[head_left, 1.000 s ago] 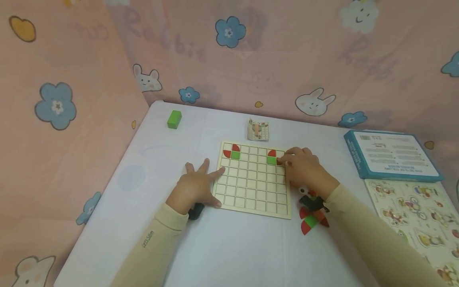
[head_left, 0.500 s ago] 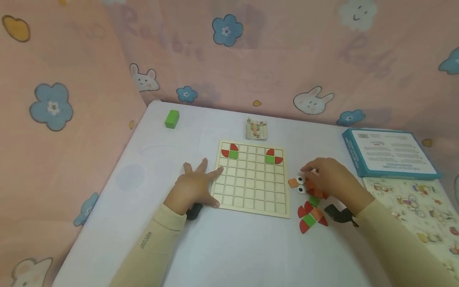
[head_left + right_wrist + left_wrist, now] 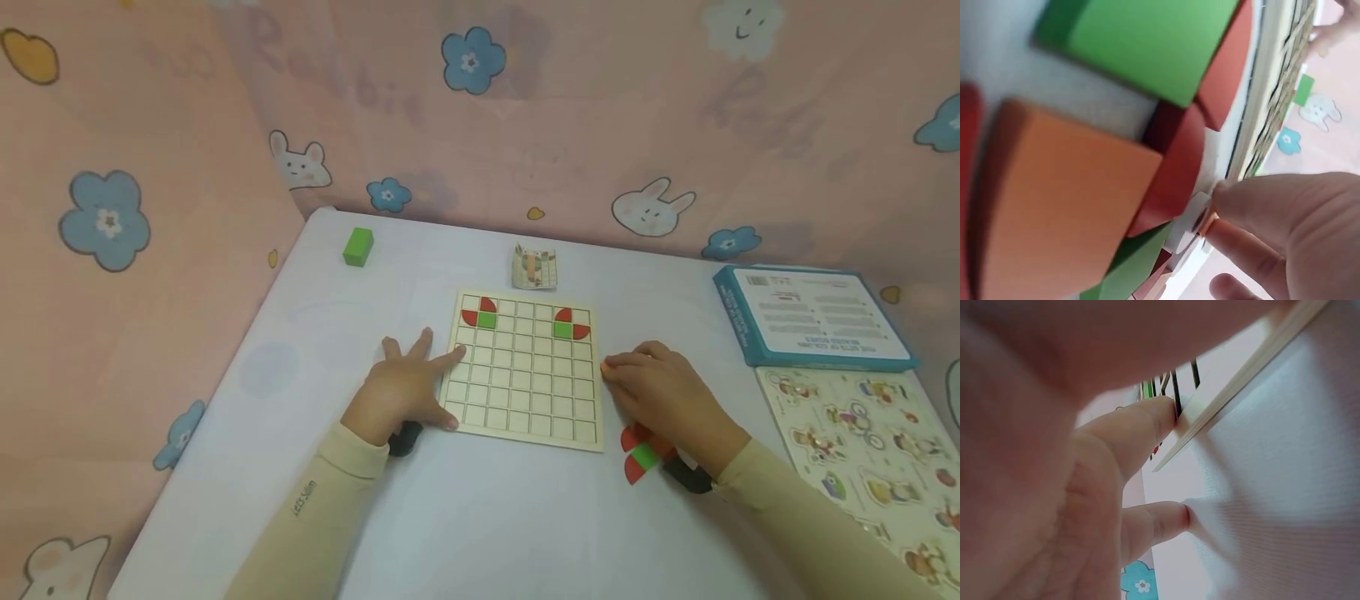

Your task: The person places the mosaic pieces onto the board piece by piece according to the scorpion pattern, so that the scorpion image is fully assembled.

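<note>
My left hand (image 3: 401, 387) is spread, its thumb and a finger resting on the left edge of the wooden grid board (image 3: 517, 392). In the left wrist view one finger (image 3: 1147, 422) touches the board and another reaches the table. My right hand (image 3: 667, 396) pinches a small orange piece (image 3: 1208, 223) between thumb and finger, just beside the board's right edge. Red quarter-circles and green squares (image 3: 562, 330) sit in both upper corners of the grid. Beneath the right hand lie loose pieces, among them a green square (image 3: 644, 457) and an orange square (image 3: 1066, 206).
A creased pattern card (image 3: 534, 267) lies behind the board. A green block (image 3: 358, 247) stands at the back left. On the right are a blue and white box (image 3: 825, 317) and a sheet with printed figures (image 3: 855, 450). A patterned pink cloth backs the table.
My right hand left a red quarter-circle in the board's upper right, moved right to the loose pieces, then came back toward the board's edge with an orange piece. The left hand stayed put.
</note>
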`<action>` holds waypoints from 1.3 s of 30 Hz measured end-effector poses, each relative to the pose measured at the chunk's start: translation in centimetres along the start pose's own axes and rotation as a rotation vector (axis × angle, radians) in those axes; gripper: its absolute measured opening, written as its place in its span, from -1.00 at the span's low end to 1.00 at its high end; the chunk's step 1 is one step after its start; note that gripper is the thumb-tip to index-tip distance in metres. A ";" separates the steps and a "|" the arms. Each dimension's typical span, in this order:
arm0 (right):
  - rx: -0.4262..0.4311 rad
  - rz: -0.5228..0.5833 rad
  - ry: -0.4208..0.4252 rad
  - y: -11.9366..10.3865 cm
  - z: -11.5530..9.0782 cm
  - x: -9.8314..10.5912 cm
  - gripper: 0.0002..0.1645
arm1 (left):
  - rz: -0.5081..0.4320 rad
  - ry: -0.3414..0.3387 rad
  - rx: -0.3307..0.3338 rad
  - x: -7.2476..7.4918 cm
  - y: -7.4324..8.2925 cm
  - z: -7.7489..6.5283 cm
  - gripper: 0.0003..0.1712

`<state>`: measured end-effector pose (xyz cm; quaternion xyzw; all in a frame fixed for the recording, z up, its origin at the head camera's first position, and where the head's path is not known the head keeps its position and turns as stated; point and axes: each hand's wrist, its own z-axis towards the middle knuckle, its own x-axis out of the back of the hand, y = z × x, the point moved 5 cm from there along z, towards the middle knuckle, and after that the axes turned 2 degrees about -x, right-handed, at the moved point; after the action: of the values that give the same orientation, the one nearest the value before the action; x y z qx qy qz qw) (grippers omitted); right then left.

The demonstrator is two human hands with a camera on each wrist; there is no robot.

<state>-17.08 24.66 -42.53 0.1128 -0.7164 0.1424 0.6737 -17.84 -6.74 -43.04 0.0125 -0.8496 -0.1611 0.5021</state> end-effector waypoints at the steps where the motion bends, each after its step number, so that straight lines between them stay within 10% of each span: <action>1: 0.003 -0.018 0.005 0.0 0.2 -0.1 -0.51 | 0.000 -0.001 0.000 0.0 0.0 0.0 0.25; 12: -0.174 0.064 -0.061 1.9 3.0 -0.1 -0.57 | 0.016 -0.003 0.001 -0.1 -0.1 0.2 0.26; 32: -0.108 0.056 -0.130 2.6 4.9 1.1 -0.58 | 0.022 -0.004 -0.002 -0.1 -0.1 0.2 0.26; 39: 0.001 0.187 -0.063 -1.2 8.6 2.2 -0.76 | 0.022 -0.009 0.002 -0.2 -0.1 0.2 0.27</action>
<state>-24.78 20.57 -40.76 0.0501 -0.7445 0.2015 0.6345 -17.97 -6.74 -43.33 0.0029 -0.8521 -0.1549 0.4999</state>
